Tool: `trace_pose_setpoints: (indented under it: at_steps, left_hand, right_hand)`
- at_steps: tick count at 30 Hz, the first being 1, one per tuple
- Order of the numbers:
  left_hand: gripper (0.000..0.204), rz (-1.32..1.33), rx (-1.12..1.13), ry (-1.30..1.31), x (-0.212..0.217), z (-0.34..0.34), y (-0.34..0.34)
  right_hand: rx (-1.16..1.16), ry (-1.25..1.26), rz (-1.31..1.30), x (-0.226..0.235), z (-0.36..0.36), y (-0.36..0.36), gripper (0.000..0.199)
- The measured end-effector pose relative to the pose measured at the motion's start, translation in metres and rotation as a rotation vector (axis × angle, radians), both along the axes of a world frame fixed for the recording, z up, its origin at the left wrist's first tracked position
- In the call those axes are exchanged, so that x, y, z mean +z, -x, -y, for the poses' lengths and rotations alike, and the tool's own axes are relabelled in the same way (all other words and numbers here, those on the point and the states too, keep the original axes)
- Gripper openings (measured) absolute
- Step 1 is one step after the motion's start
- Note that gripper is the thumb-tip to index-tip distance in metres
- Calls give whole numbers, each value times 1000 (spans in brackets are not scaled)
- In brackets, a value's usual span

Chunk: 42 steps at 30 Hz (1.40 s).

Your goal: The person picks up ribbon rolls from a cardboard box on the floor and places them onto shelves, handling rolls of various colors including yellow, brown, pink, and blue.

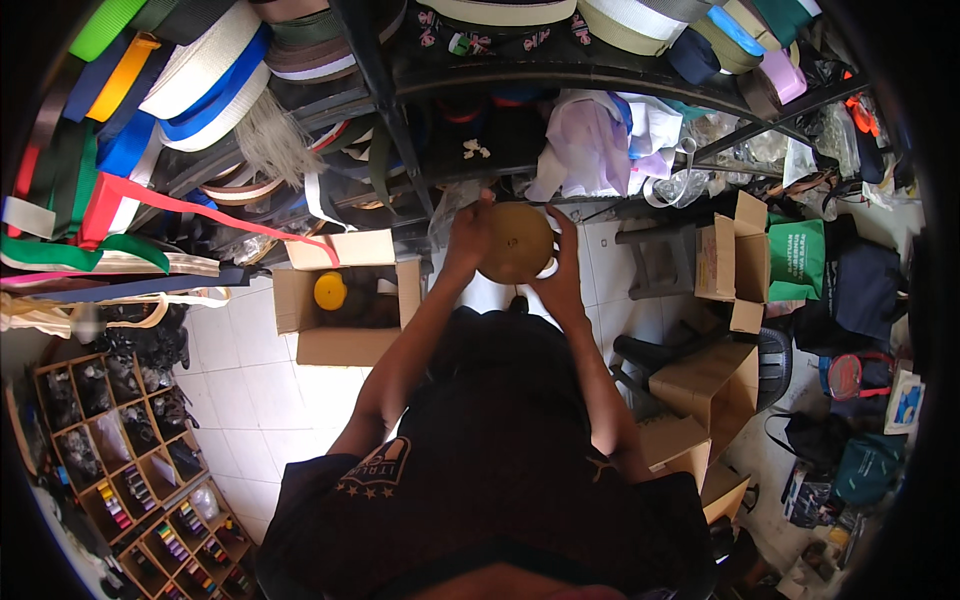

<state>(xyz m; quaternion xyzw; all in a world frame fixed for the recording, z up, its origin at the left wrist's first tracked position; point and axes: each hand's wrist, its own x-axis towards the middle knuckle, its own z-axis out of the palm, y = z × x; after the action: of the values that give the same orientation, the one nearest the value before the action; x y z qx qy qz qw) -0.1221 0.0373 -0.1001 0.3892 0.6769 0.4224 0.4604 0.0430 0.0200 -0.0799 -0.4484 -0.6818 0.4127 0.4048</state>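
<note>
Up near the shelf I hold a round, flat, mustard-brown roll (515,243) with a small hole at its centre. It looks like tightly wound strap or tape, though its exact material is hard to make out. My left hand (468,237) grips its left edge, partly in shadow. Along the right edge, my right hand (563,262) is curved round it with the fingers at the far side. Something white shows between the roll and that hand. To the left stands an open cardboard box (345,347) with a yellow roll (330,290) and darker things inside.
A black metal shelf (375,60) full of coloured webbing rolls (205,85) spans the far side. A wooden compartment rack (130,440) with thread spools is at lower left. On the right are a dark stool (655,260), cardboard boxes (710,390) and bags (870,468).
</note>
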Motion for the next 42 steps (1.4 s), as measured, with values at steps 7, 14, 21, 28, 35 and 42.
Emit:
trace_pose_setpoints:
  at_steps: [7, 14, 21, 28, 35, 42]
  left_hand:
    - [74, 31, -150, -21, 38, -26, 9]
    - [56, 544, -153, -28, 28, -40, 28]
    - [47, 430, 93, -439, 24, 13, -17]
    - [38, 18, 131, -344, 44, -7, -21]
    - [39, -266, 186, -584, 9, -77, 4]
    - [38, -324, 235, -542, -3, -106, -3]
  right_hand:
    - [22, -256, 246, 21, -24, 16, 116]
    - [-107, -266, 151, 9, -45, 21, 113]
    - [-274, -110, -58, -7, -52, 29, 109]
    - [-320, -178, 103, -6, -60, 39, 112]
    - [-247, -176, 107, 1, -93, 34, 105]
    - [-381, -198, 344, -8, -120, 42, 95]
